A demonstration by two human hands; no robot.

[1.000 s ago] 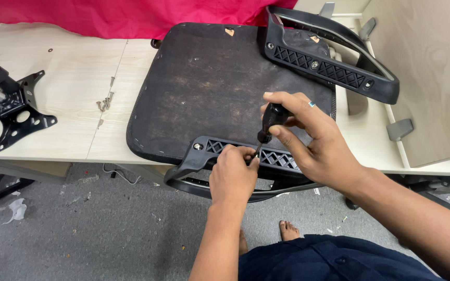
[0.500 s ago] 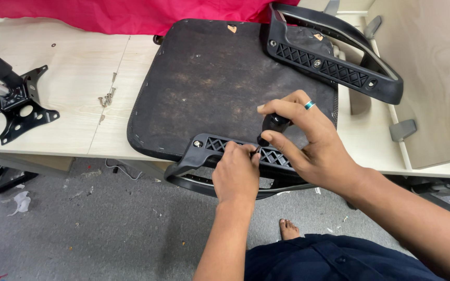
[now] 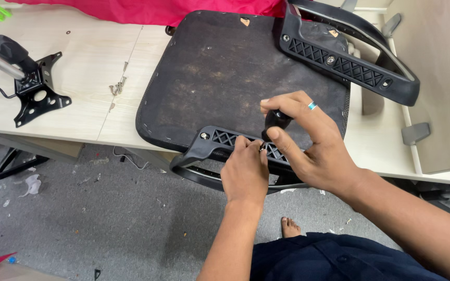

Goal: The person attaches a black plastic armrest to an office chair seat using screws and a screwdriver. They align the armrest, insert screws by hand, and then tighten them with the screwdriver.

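Both hands stay at near armrest [image 3: 220, 148], screwdriver [image 3: 276, 120] upright.

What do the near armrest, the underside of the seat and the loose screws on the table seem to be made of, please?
Near armrest: looks like moulded black plastic, matte, with a lattice cut-out pattern. Seat underside: seems a dark fabric cover, dull and scuffed with pale marks; what lies beneath is hidden. Loose screws: probably metal, judging by their grey shine. Table: pale wood-grain surface, likely laminate.
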